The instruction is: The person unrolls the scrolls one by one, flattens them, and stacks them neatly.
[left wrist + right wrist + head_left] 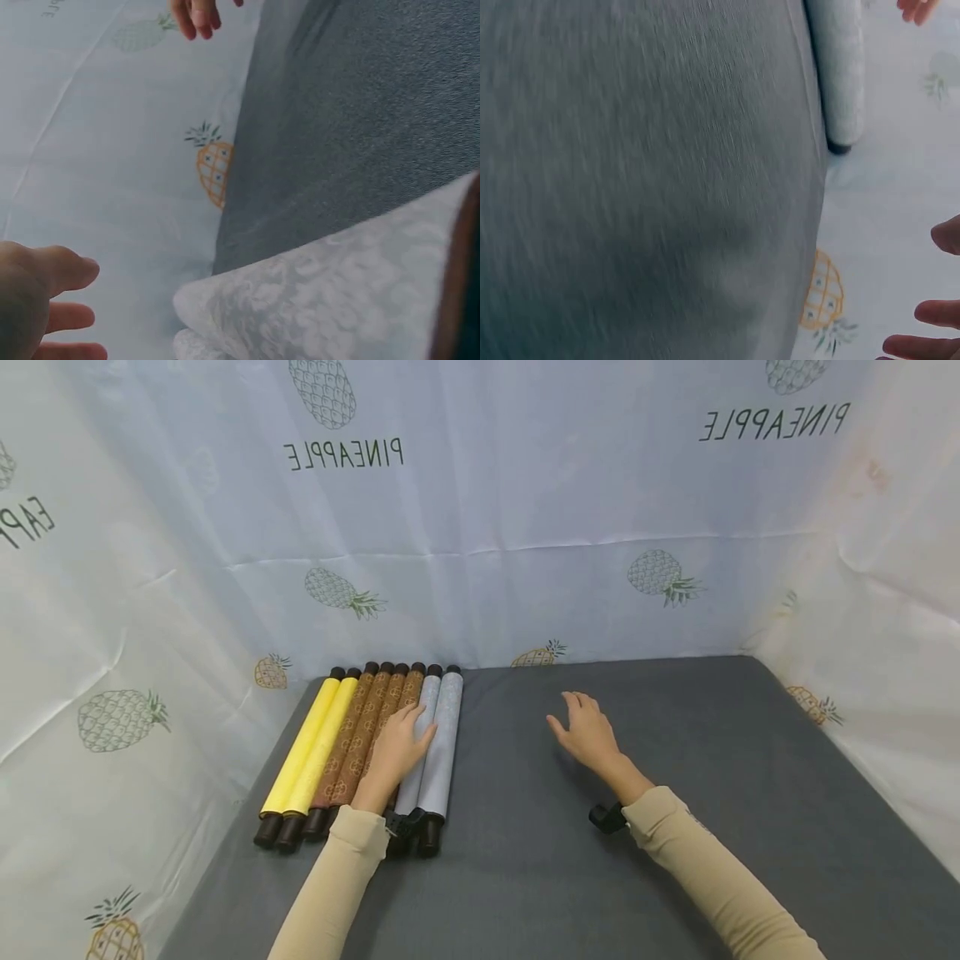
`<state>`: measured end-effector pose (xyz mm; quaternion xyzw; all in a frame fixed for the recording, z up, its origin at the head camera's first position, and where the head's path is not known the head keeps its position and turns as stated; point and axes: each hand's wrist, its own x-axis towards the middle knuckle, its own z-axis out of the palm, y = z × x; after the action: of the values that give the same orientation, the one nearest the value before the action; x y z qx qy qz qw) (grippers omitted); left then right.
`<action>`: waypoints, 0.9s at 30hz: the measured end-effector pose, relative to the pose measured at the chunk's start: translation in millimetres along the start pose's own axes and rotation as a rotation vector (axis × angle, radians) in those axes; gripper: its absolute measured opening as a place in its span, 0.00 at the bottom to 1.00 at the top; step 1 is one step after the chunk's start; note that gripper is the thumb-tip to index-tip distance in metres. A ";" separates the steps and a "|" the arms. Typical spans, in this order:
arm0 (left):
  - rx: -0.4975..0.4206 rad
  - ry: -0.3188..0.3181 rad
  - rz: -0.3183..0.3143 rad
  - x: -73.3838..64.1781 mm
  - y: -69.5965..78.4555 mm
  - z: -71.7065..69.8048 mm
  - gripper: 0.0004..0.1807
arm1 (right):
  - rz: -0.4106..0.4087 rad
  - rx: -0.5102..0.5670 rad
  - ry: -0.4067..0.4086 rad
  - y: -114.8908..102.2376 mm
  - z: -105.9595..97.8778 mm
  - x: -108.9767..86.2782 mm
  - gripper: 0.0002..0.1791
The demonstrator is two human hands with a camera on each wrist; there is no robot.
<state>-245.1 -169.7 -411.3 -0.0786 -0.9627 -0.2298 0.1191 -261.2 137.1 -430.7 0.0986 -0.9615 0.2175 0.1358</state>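
Side by side on the left of the grey table lie two yellow rolls (300, 747), several brown patterned rolls (348, 760) and two pale grey rolls (441, 752), all with dark end caps. Over the brown and grey rolls hovers my left hand (397, 747), fingers loosely spread and holding nothing. A grey roll's white-patterned surface (322, 300) shows below that hand's thumb in the left wrist view. My right hand (588, 739) is held above the table right of the rolls, its fingers relaxed around nothing.
The dark grey tabletop (525, 860) extends to the right of the rolls. A white curtain (510, 502) printed with pineapples hangs behind the table and along both sides. Each wrist carries a small black camera mount.
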 end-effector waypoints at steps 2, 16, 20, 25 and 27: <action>-0.021 -0.008 -0.008 -4.3 -2.3 0.2 0.27 | 0.003 0.026 -0.013 -4.5 4.5 -2.5 0.32; -0.243 -0.011 0.004 -35.7 -23.6 6.1 0.24 | 0.013 0.180 -0.073 -41.2 31.2 -21.4 0.30; -0.317 -0.012 -0.028 -46.6 -23.4 8.4 0.23 | -0.009 0.244 -0.062 -51.9 43.7 -29.3 0.28; -0.400 -0.038 -0.092 -56.9 -20.1 8.4 0.23 | -0.017 0.427 -0.075 -66.1 58.9 -38.3 0.25; -0.443 -0.058 -0.118 -59.8 -18.4 8.1 0.24 | -0.014 0.504 -0.082 -72.1 62.7 -41.0 0.23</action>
<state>-193.1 -187.9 -442.0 -0.0532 -0.8946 -0.4399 0.0576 -218.2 50.6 -469.4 0.1446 -0.8810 0.4452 0.0695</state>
